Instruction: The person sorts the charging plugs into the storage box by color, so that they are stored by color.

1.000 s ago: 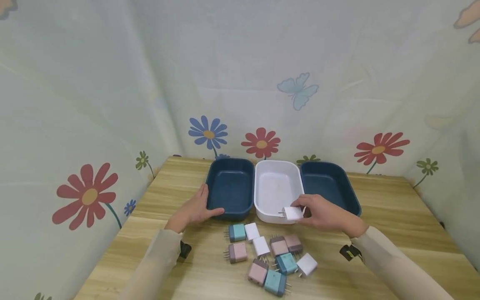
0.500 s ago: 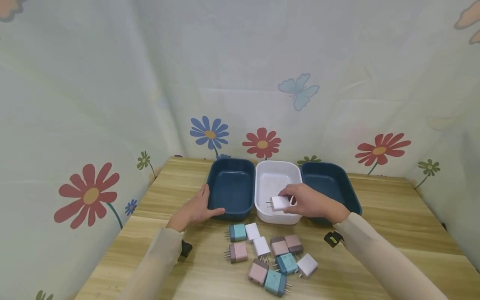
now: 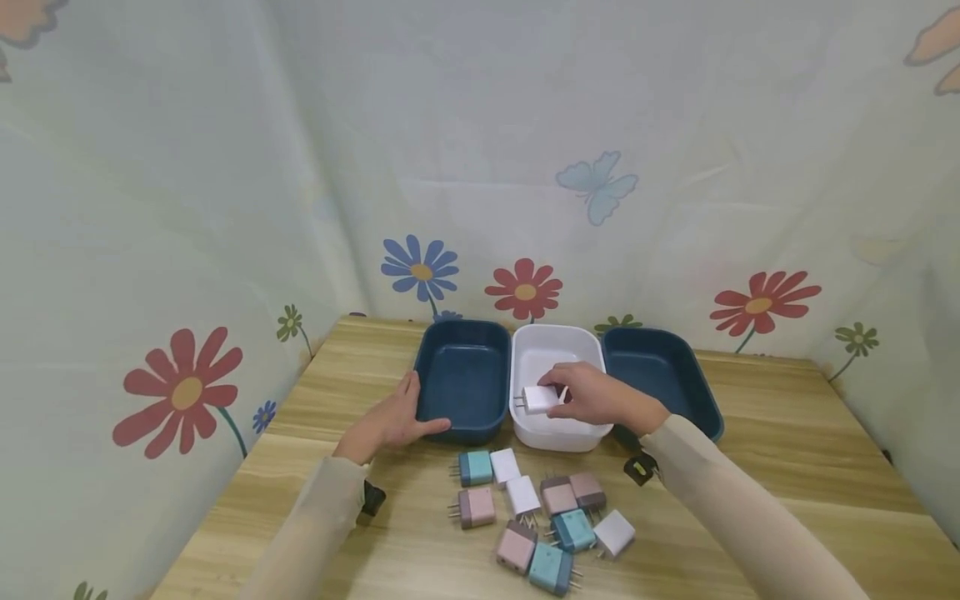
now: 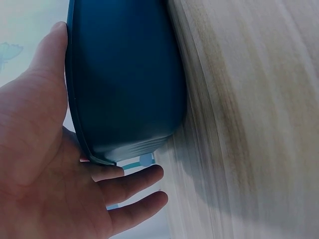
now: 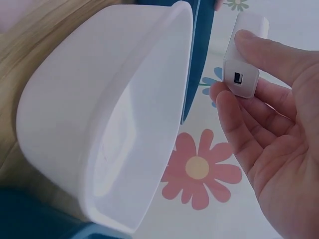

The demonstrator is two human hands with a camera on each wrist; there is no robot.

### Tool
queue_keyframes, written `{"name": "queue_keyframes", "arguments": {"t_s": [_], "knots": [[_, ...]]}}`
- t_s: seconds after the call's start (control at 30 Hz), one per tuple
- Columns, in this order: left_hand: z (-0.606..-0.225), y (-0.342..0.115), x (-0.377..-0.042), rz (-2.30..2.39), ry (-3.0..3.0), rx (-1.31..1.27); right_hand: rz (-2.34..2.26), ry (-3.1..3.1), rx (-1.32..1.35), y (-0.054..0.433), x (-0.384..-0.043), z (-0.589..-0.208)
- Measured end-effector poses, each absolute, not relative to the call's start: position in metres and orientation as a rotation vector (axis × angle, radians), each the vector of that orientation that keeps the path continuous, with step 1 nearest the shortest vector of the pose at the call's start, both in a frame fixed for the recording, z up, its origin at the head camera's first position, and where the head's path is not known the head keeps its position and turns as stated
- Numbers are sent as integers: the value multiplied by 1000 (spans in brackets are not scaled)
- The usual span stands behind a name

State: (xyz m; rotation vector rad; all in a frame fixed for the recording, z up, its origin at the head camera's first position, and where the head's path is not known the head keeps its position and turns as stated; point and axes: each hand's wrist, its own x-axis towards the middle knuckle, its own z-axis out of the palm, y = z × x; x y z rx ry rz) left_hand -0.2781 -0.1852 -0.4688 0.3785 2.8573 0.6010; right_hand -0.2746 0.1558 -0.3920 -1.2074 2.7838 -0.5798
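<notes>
Thumb and fingertips of the right hand [image 3: 592, 397] are pinching a white charger [image 3: 538, 399] by its flat sides, holding it over the white tray [image 3: 558, 439], prongs pointing toward the dark blue tray [image 3: 462, 427] just left of the white tray. In the wrist view the charger [image 5: 244, 69] is showing its port end, so the grip is sitting on the smooth body, clear of the prongs. It is looking like a small, rigid, light plastic block, probably a little slick, so a pinch across opposite faces should be enough. The left hand [image 3: 390, 421] is resting with straight fingers against the dark blue tray's outer wall. More chargers [image 3: 543, 515] are lying on the table [image 3: 787, 500] in front of the white tray.
</notes>
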Motion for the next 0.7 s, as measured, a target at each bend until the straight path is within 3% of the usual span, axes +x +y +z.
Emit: {"name": "queue_keyframes", "arguments": {"t_s": [0.7], "knots": [[-466, -185, -277, 603, 2850, 370, -552, 2752, -1079, 111, -317, -402]]}}
